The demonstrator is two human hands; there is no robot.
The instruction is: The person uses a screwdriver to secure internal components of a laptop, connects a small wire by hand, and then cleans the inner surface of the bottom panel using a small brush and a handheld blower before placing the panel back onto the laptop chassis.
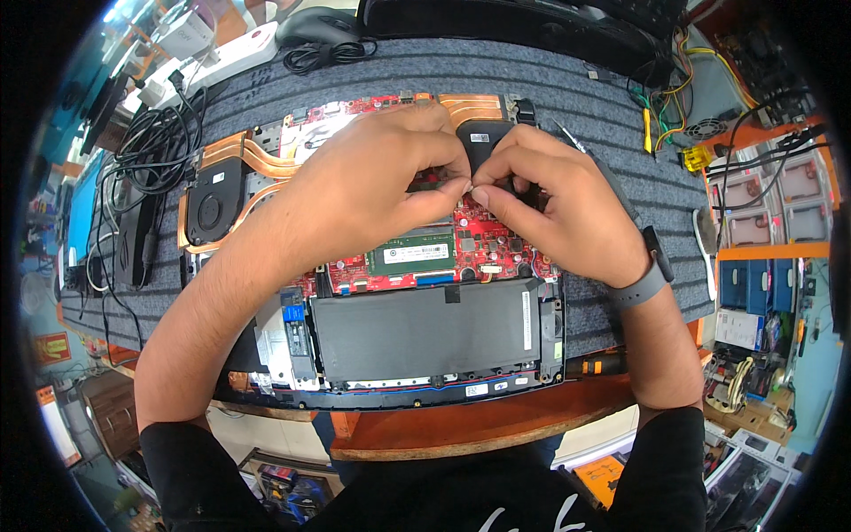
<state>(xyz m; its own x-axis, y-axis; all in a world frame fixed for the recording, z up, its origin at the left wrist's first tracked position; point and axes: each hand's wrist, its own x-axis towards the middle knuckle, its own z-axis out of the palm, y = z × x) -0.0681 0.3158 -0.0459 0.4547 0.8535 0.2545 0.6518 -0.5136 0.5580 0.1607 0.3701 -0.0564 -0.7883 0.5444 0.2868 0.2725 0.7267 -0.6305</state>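
An opened laptop shows its red circuit board (pixel 492 248), copper heat pipes (pixel 266 160), a black left fan (pixel 211 204) and a right fan partly hidden by my hands. My left hand (pixel 381 191) and my right hand (pixel 554 199) meet over the board's upper middle, thumbs and forefingers pinched close around a tiny light piece (pixel 469 187), perhaps a connector, too small to make out. Below them lie a green memory module (pixel 412 251) and a wide black battery (pixel 417 332).
The laptop rests on a grey ribbed mat (pixel 612 319). Around it are coiled black cables (pixel 151 151), a white power strip (pixel 213 62), a computer mouse (pixel 315 27), a yellow-handled tool (pixel 647 131), a black-and-orange tool (pixel 594 363) and parts drawers (pixel 780 195).
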